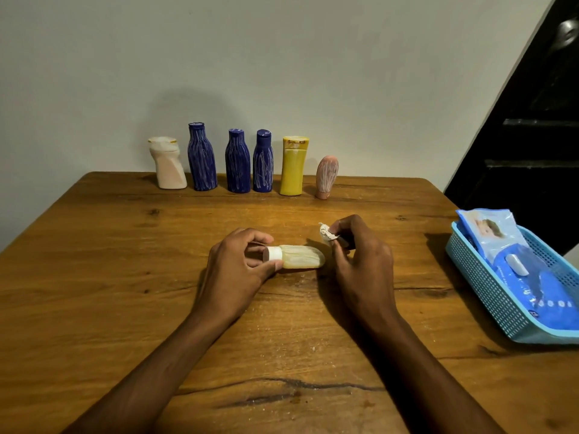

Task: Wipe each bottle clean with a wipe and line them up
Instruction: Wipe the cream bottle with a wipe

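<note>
Your left hand (pixel 241 264) holds the translucent bottle (pixel 297 256) by its cap end, sideways, nearer you than the six-bottle row (pixel 238 161); your right hand (pixel 354 255) pinches a crumpled wipe (pixel 326 233) beside it. The row still looks streaked, so most wiping seems left.

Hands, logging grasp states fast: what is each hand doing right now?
Left hand: grips the small pale bottle at its cap end.
Right hand: pinches a crumpled wipe.

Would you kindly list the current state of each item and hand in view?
Left hand: grips small bottle's capped end.
Small bottle: on its side, streaked.
Right hand: pinches crumpled wipe.
Six bottles: standing in a row by the wall, several streaked white.
Wipe pack: flap closed, in blue basket.
</note>
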